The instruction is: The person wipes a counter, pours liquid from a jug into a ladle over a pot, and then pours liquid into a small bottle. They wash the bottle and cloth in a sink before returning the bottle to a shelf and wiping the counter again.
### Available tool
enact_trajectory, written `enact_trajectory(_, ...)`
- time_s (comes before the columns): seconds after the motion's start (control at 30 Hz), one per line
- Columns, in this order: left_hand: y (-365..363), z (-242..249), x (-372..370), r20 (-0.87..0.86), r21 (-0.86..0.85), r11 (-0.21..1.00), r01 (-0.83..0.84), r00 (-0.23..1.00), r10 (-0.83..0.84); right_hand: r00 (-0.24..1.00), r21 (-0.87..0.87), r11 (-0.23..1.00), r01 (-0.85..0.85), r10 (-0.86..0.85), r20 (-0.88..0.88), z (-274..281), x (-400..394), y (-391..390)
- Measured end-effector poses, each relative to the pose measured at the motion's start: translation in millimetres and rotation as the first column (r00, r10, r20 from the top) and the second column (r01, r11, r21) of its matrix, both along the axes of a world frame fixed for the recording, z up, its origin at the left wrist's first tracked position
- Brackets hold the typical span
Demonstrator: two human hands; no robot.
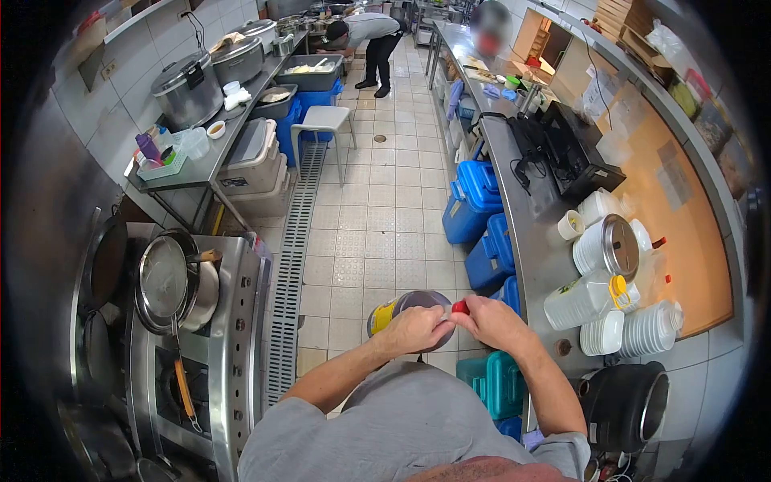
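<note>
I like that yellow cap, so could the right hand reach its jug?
Probably yes: the jug is near the counter edge and nothing shows between, but the right hand seems to hold something red.

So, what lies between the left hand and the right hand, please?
In the head view, a small red item shows at the fingertips, between the left hand and the right hand; it is too small to identify.

Pale stool, strainer above stove, blue bins along steel counter, tiled floor
</note>
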State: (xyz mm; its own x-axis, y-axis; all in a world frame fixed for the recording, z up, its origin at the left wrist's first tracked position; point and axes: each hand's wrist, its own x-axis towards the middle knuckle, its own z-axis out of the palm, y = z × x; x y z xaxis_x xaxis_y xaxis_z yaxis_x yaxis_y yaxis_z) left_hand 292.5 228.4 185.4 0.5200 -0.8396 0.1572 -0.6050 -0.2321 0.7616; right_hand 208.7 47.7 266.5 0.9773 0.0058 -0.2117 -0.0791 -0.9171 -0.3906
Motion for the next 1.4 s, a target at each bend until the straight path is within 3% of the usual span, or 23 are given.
enact_trajectory(0.03, 1, 0, 2, -0.02, 0.009, 1.0, -0.006, 1.0, 0.006, 1.0, -0.002, 1.0, 0.001, -0.001, 0.002, 4, -2, 1)
enact_trajectory(0.1, 3, -4, 4, -0.025, 0.003, 1.0, 0.01, 1.0, -0.01, 0.98, 0.087, 0.993, -0.08, 0.062, 0.192, 14, -8, 4)
enact_trajectory(0.23, 5, 0, 3, -0.015, 0.033, 0.999, 0.024, 1.0, -0.023, 0.979, 0.078, 0.99, -0.12, 0.105, 0.175, 7, -6, 4)
enact_trajectory(0.33, 6, 4, 3, -0.001, 0.062, 0.998, 0.033, 0.999, -0.032, 0.992, 0.046, 0.991, -0.126, 0.125, 0.022, 14, 8, 3)
enact_trajectory(0.4, 8, 4, 5, -0.002, 0.069, 0.997, 0.039, 0.999, -0.039, 0.962, -0.104, 0.992, -0.07, 0.039, -0.27, 13, 17, 2)
enact_trajectory(0.43, 9, 4, 7, -0.006, 0.072, 0.997, 0.042, 0.999, -0.041, 0.963, -0.106, 0.992, -0.066, 0.036, -0.268, 14, 16, 2)
enact_trajectory(0.53, 12, 3, 14, -0.017, 0.072, 0.997, 0.037, 0.999, -0.036, 0.974, -0.145, 0.988, -0.058, 0.024, -0.227, 17, 11, 5)
enact_trajectory(0.6, 13, 3, 15, -0.005, 0.076, 0.996, 0.045, 0.999, -0.045, 0.969, -0.01, 0.991, -0.135, 0.134, 0.208, 16, 2, 6)
enact_trajectory(0.73, 16, 8, 16, 0.017, 0.092, 0.993, 0.067, 0.997, -0.069, 0.962, 0.03, 0.985, -0.169, 0.158, 0.222, 8, 7, 15)
enact_trajectory(0.8, 17, 9, 17, 0.02, 0.099, 0.992, 0.074, 0.997, -0.077, 0.989, -0.036, 0.988, -0.15, 0.15, 0.004, 7, 15, 11)
enact_trajectory(0.93, 20, 7, 20, 0.019, 0.09, 0.994, 0.069, 0.997, -0.071, 0.979, -0.192, 0.974, -0.122, 0.085, -0.188, 20, 19, 16)
enact_trajectory(1.03, 20, 5, 22, 0.007, 0.077, 0.994, 0.073, 0.997, -0.074, 0.994, -0.066, 0.992, -0.103, 0.101, -0.035, 16, 10, 16)
enact_trajectory(1.1, 20, 2, 22, 0.009, 0.072, 0.994, 0.08, 0.997, -0.081, 0.952, -0.02, 0.983, -0.182, 0.181, 0.247, 5, 6, 15)
enact_trajectory(1.13, 20, 1, 22, 0.012, 0.068, 0.994, 0.084, 0.996, -0.085, 0.952, -0.019, 0.984, -0.178, 0.177, 0.249, 5, 7, 17)
enact_trajectory(1.23, 23, 2, 24, 0.02, 0.072, 0.993, 0.095, 0.995, -0.097, 0.98, -0.042, 0.986, -0.159, 0.163, 0.115, 9, 13, 23)
enact_trajectory(1.3, 24, 3, 25, 0.008, 0.094, 0.991, 0.098, 0.995, -0.099, 0.985, -0.076, 0.994, -0.081, 0.068, -0.161, 16, 18, 24)
enact_trajectory(1.4, 26, 9, 26, 0.018, 0.113, 0.992, 0.056, 0.998, -0.059, 0.99, -0.083, 0.994, -0.077, 0.066, -0.123, 24, 15, 25)
